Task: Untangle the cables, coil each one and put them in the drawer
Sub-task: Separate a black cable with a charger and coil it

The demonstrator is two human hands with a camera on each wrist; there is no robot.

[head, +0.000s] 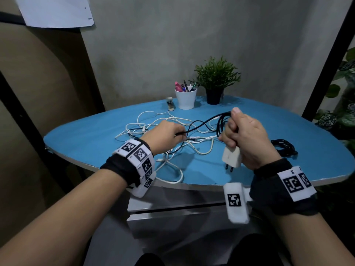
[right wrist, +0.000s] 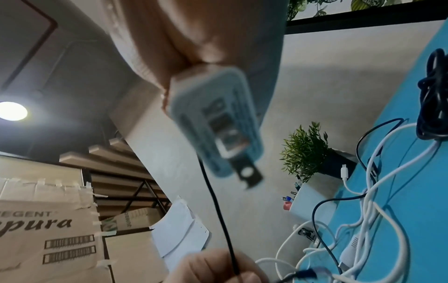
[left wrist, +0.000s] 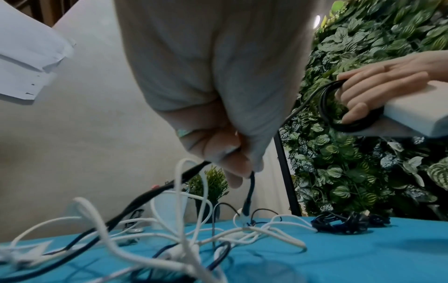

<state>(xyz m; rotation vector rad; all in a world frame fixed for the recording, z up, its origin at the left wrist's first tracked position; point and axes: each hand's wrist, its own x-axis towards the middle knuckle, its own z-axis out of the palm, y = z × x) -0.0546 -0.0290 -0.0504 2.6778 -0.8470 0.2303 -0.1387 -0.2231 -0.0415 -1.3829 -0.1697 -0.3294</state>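
**Black cable held between two hands above the blue table**

A thin black cable [head: 203,122] is pinched by the left hand [head: 165,134] between thumb and fingertips, just above the white tangle. From this pinch the cable is stretched up and to the right, where several loops of it are gathered in the right hand [head: 247,139]. The right hand's fingers are curled around these loops, and a white rectangular wall charger with two metal prongs [head: 232,156] is clamped in the same grip, the prongs pointing down toward the person.

Under and around the left hand, a loose tangle of thin white cables [head: 172,131] is spread on the oval blue table top [head: 86,137], with a part of the black cable running through it. One white strand is hanging over the near edge of the table. Near the table's right side, a coiled black cable bundle [head: 284,148] is lying flat, apart from the tangle.

At the table's far edge, a white cup with pens [head: 186,98] is seen, a small stapler [head: 170,105] to its left and a green plant in a dark pot [head: 216,81] to its right. Under the table's near edge, a grey drawer unit [head: 172,208] is placed.
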